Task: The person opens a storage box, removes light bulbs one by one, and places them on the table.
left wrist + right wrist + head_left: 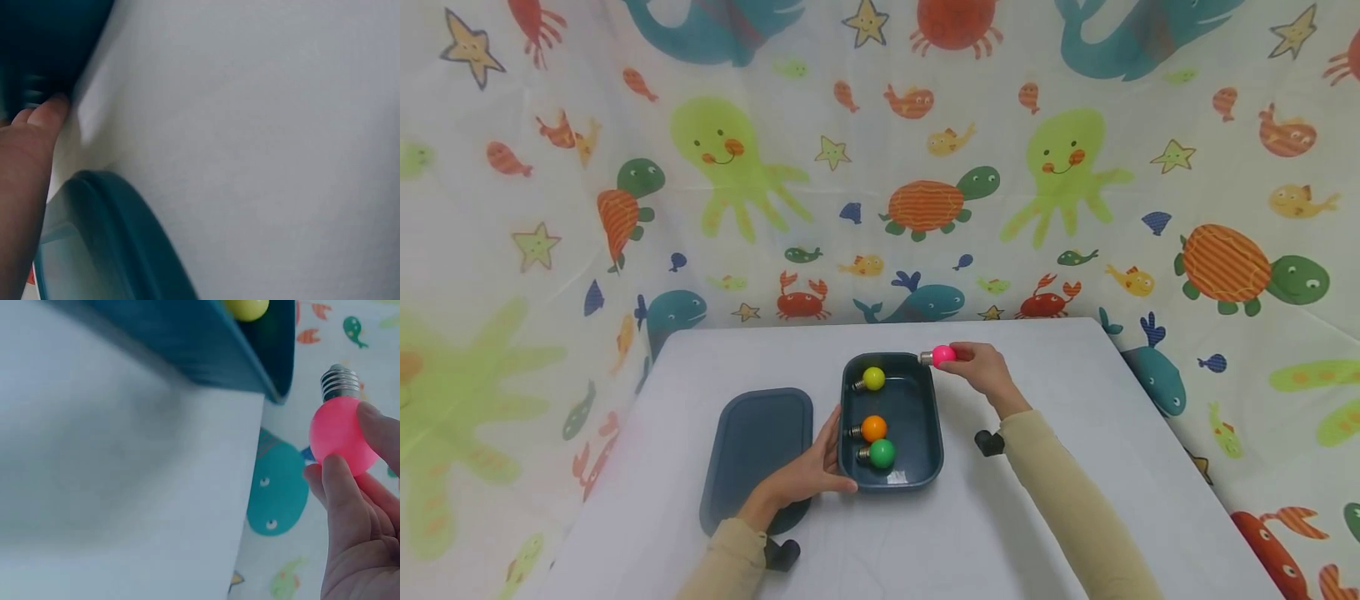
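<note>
A pink light bulb with a silver screw base is pinched by its round end between the thumb and fingertips of my right hand. It is at the far right corner of a dark blue box; in the right wrist view its base points up, beside the box wall. Inside the box, along its left side, lie a yellow bulb, an orange bulb and a green bulb. My left hand rests against the box's near left corner, fingers extended along the left wall and thumb by the front rim.
A dark blue lid lies flat on the white table, left of the box and partly under my left forearm. Black wrist mounts show at both sleeves. Behind the table hangs a curtain printed with sea animals.
</note>
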The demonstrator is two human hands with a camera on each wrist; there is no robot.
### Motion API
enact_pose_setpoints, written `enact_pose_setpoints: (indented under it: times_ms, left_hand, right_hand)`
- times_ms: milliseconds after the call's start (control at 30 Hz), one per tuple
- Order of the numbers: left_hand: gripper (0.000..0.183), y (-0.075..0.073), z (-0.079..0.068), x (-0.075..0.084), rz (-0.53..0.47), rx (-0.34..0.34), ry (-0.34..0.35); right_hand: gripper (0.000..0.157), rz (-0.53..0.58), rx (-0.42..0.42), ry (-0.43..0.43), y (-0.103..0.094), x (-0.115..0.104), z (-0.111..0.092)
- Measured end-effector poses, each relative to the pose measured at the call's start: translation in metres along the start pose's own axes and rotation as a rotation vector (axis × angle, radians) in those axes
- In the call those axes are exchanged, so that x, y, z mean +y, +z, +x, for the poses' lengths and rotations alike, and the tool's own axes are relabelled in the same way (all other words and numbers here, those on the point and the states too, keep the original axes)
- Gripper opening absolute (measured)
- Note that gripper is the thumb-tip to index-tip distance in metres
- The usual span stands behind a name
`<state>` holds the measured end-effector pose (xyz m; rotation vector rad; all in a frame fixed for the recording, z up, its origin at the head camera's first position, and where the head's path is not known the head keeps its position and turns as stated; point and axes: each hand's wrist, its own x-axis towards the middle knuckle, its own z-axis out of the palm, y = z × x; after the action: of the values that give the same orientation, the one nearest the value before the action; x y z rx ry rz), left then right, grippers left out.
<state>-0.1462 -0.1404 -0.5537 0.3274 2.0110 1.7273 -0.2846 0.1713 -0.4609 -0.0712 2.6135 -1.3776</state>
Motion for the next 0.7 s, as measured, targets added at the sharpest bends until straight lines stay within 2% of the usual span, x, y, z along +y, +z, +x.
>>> enact_pose_setpoints:
  times_ms: [333, 700]
  left_hand:
    - [0.117, 0.000, -0.001, 0.001, -0.004, -0.012, 0.013]
    - [0.117, 0.000, -0.002, 0.001, -0.010, -0.022, 0.024]
  right_hand:
    - [0.063, -0.004, 0.026, 0.127, -0.023, 0.033, 0.009]
    - [0.061, -0.042, 0.027, 0.224, -0.028, 0.060, 0.011]
